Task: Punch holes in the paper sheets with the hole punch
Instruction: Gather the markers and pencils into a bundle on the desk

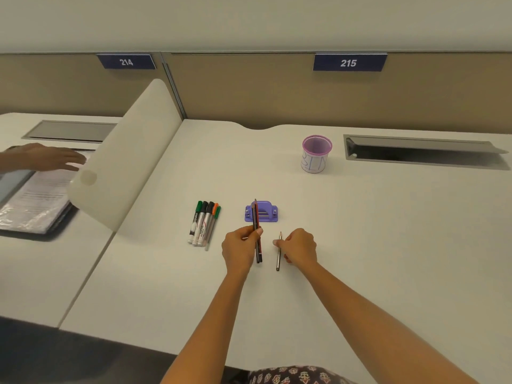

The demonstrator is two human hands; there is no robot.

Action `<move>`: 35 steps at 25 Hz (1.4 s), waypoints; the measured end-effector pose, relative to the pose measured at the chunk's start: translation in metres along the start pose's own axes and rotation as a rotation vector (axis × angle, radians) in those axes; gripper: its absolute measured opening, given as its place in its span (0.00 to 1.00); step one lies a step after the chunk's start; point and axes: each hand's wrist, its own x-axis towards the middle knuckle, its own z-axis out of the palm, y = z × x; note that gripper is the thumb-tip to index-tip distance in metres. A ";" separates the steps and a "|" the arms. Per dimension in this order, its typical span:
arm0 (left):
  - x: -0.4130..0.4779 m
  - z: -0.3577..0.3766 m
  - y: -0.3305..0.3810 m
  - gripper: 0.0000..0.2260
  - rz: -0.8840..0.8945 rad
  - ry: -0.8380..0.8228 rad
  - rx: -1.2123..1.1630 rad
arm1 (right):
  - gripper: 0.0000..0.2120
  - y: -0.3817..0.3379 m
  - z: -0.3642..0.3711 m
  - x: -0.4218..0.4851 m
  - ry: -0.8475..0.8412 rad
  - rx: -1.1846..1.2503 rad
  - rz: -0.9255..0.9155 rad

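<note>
- Hole punch (268, 211): small purple two-hole type, sits mid-desk (360, 231), just beyond both hands, between the markers (203, 225) and open desk to the right.
- Handling, my read: compact, rigid, looks like moulded plastic, so light. It may skate on the smooth top when pressed; hold the base down. Take it by the two short sides of the body, or press the lever from above.
- Left hand (239, 246): fingers curled round a pencil bundle (258, 252), thumb across it. The tips overlap the punch in this view; can't tell if they touch it.
- Right hand (299, 245): fingers curled, thumb and forefinger pinching a single pencil (278, 256) that lies on the desk.
- Neither hand is free for the punch, and no paper is on this desk. The only paper in view is printed sheets (41, 195) in a plastic-covered folder on the neighbouring desk, behind the divider panel (124, 159). Another person's hand (47, 159) rests over them, fingers straight.
- Sheets look thin and floppy; square the stack before feeding the slot.
- Text: blue seat tags read "214" (126, 62) and "215" (348, 63). One marker barrel appears to read "camlin".
- Pink mesh pen cup (316, 153) has a paper wrap with blue handwriting, not legible.
</note>
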 end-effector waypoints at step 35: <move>0.058 -0.061 -0.022 0.12 0.025 -0.215 -0.216 | 0.11 -0.053 0.065 -0.015 -0.269 0.465 -0.339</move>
